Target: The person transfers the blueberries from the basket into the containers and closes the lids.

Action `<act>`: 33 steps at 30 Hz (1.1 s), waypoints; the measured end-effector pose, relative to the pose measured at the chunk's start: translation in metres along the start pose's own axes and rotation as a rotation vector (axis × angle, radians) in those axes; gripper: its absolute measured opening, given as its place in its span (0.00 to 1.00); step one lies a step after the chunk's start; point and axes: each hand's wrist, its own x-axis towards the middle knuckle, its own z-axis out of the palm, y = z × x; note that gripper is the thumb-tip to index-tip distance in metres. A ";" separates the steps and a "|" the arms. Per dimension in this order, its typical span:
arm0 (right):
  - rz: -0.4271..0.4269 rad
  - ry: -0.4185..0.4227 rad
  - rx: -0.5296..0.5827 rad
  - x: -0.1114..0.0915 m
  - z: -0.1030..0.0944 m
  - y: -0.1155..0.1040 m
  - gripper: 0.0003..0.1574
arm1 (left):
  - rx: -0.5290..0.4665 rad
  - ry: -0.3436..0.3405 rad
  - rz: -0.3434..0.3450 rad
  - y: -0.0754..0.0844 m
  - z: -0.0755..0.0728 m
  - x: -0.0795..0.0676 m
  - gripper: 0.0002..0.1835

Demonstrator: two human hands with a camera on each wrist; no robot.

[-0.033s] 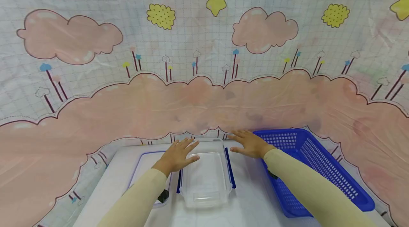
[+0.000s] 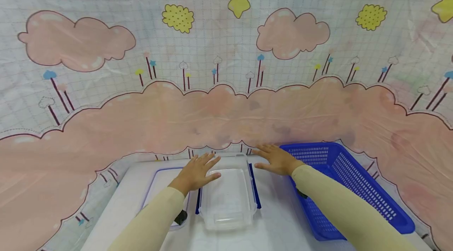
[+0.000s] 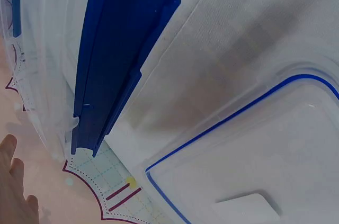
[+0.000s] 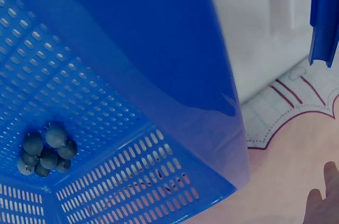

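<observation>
A clear plastic food box (image 2: 228,194) with dark blue side latches (image 3: 119,49) stands in the middle of the table. My left hand (image 2: 198,171) hovers by its far left corner, fingers spread, holding nothing. Past the far right corner, my right hand (image 2: 276,160) is held out flat with spread fingers, also holding nothing, and overlaps the near edge of a blue basket's corner. Left of the box lies a clear lid (image 3: 254,155) with a blue seal, partly hidden by my left arm in the head view.
The blue perforated basket (image 2: 368,188) sits on the right under my right forearm. Several dark round fruits (image 4: 47,152) lie clustered in one of its corners. A patterned cloth (image 2: 226,113) with clouds hangs behind the white table (image 2: 274,219).
</observation>
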 end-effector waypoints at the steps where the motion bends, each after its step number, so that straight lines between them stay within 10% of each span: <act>1: -0.001 0.001 0.001 0.000 0.000 0.000 0.42 | -0.003 0.001 0.006 0.000 0.001 0.000 0.38; 7: 0.026 0.026 0.024 -0.005 -0.004 0.007 0.41 | -0.048 0.035 -0.020 0.006 0.005 -0.004 0.38; 19: 0.303 0.120 0.131 -0.043 -0.037 0.084 0.39 | -0.434 0.278 -0.456 0.029 0.033 -0.032 0.29; 33: 0.473 0.098 0.188 -0.104 -0.026 0.133 0.27 | -0.762 0.372 -0.587 0.043 0.031 -0.062 0.21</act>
